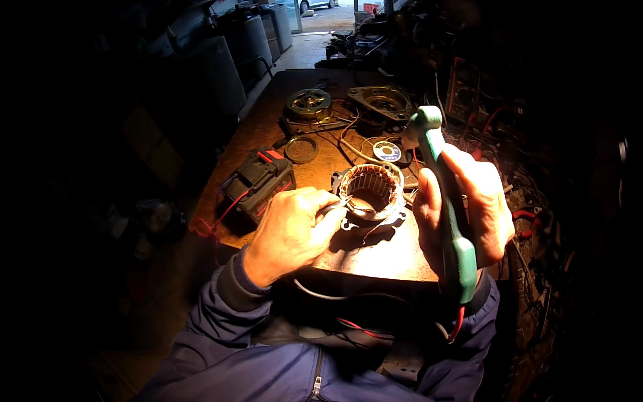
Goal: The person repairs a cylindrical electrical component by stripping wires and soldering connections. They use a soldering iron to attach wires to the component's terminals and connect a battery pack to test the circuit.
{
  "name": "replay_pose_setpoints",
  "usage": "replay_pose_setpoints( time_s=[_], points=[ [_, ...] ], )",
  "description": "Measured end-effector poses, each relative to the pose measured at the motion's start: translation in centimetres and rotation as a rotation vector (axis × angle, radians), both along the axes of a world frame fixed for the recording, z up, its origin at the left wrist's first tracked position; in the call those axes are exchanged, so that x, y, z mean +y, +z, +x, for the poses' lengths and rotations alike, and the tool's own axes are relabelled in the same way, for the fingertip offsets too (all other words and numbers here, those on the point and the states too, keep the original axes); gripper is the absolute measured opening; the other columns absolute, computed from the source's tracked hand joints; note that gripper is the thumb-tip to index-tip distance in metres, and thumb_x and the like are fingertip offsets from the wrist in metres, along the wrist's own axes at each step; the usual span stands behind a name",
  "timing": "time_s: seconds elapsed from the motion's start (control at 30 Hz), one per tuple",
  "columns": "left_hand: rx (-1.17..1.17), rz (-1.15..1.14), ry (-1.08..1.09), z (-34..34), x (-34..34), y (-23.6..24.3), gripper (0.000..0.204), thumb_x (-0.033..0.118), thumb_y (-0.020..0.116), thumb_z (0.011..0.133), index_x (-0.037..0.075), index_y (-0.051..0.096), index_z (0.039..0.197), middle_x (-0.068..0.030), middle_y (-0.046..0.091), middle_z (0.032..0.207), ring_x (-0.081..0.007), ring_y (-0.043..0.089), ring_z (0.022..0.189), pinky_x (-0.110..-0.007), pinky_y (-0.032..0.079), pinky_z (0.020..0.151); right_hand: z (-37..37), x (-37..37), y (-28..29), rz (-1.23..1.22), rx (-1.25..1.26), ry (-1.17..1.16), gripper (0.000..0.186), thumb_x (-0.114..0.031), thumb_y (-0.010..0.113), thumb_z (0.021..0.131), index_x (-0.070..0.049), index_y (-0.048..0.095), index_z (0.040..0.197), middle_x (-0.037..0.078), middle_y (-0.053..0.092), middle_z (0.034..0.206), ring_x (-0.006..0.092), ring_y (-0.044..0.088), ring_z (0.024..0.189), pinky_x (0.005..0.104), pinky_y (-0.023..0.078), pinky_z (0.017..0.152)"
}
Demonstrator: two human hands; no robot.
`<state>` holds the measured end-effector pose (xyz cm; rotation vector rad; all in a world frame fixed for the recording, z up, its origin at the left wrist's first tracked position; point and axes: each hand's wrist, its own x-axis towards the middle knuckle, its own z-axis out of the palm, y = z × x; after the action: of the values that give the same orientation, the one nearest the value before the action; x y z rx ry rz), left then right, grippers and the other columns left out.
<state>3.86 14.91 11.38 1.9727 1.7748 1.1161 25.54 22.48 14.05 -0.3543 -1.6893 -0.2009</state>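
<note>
Pinching at stator (368, 182) — likely heavy and rigid, best held by casing (394, 213) — with left grip (295, 224), clasping teal tool (462, 261) in right grip (483, 208).

There is one stator (370, 185), one green tool (452, 213), one spool (387, 151).

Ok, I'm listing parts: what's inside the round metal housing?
Copper-coloured windings edge the metal housing, above a slotted far wall. The front rim hides the near inner wall; the left hand covers part of the edge.
</note>
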Motion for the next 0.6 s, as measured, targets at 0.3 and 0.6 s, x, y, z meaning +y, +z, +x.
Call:
replay_pose_setpoints(
  time_s=[0.3,0.6],
  points=[
    [0.009,-0.018,-0.016,0.2,-0.1,0.3,0.018,0.011,0.077,0.093,-0.003,0.079,0.104,-0.0164,0.073,0.082,-0.0245,0.072,0.069,-0.037,0.053,0.063,2.8,-2.6,-5.3,-0.144,0.054,-0.15,0.038,-0.013,0.08,0.098,0.009,0.068,0.127,0.019,0.073,0.105,0.0221,0.073,0.088,0.0326,0.06,0.078],
    [0.085,0.075,-0.026,0.0,0.0,-0.4,0.016,0.011,0.076,0.093,-0.003,0.078,0.102,-0.0193,0.073,0.084,-0.0345,0.072,0.075,-0.041,0.055,0.067,4.4,-2.1,-10.4,-0.285,0.11,-0.214,0.05,-0.015,0.085,0.094,0.008,0.065,0.133,0.017,0.071,0.106,0.0254,0.073,0.092,0.0335,0.058,0.08]
  ],
)
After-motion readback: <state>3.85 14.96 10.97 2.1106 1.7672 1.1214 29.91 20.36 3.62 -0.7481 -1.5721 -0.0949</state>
